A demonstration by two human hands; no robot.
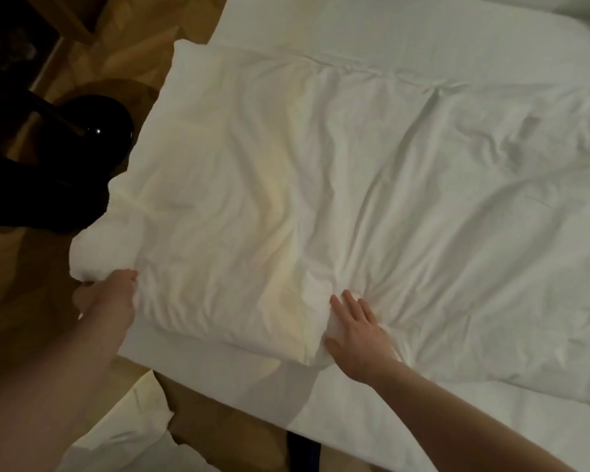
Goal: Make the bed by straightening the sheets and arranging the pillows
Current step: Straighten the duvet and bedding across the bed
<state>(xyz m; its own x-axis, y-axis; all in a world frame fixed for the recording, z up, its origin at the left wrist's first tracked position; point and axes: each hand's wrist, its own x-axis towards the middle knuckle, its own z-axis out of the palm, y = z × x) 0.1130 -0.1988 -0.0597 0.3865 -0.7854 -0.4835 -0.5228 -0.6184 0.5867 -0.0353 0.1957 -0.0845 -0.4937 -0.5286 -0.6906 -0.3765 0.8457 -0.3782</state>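
A white duvet (321,185) lies wrinkled across the bed (372,25), its near-left corner hanging past the mattress edge over the wood floor (24,301). The left hand (108,294) grips that bunched corner, fingers curled into the fabric. The right hand (358,332) rests flat on the duvet near its front edge, fingers straight and slightly spread, holding nothing; creases fan out from it. Bare sheet (372,424) shows along the near side below the duvet. A dark rounded object (92,131) stands on the floor beside the bed, left. More white fabric (130,434) lies on the floor at lower left.
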